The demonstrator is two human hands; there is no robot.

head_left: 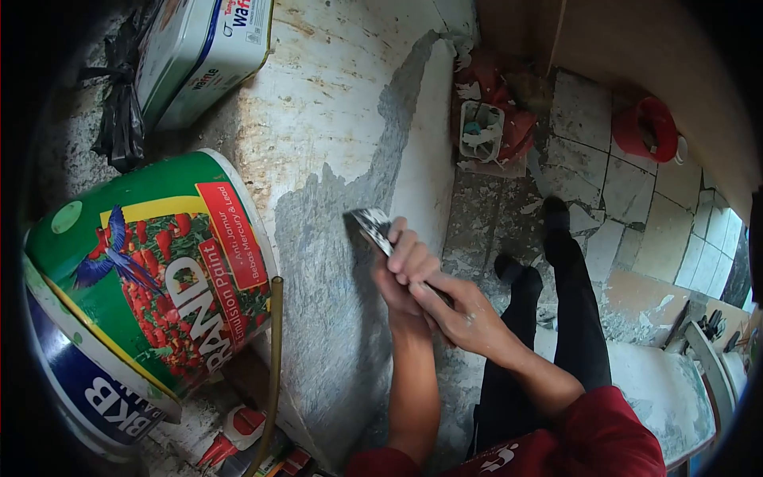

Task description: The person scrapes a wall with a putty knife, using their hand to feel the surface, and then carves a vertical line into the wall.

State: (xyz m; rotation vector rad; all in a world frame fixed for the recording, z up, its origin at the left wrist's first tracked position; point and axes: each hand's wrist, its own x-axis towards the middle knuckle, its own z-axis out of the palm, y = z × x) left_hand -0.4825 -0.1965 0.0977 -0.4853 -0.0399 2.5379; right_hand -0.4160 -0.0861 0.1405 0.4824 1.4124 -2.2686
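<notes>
Both of my hands are together on a metal scraper (372, 228) in the middle of the head view. Its blade touches or lies very close to the rough grey patch (318, 238) of a white painted surface (310, 111). My left hand (400, 274) is closed around the tool near the blade. Closed too, my right hand (457, 306) wraps the handle, partly over the left. The fingers hide most of the handle. Grey bare material also runs up the surface in a narrow strip, with peeling white paint beside it.
A green paint bucket (159, 207) and a white tin (214, 71) stand at the left, near a black plastic bag (123, 103). A thin hose (276, 358) rises beside the bucket. A white container (482, 131) and a red bucket (636, 131) are on the tiled floor.
</notes>
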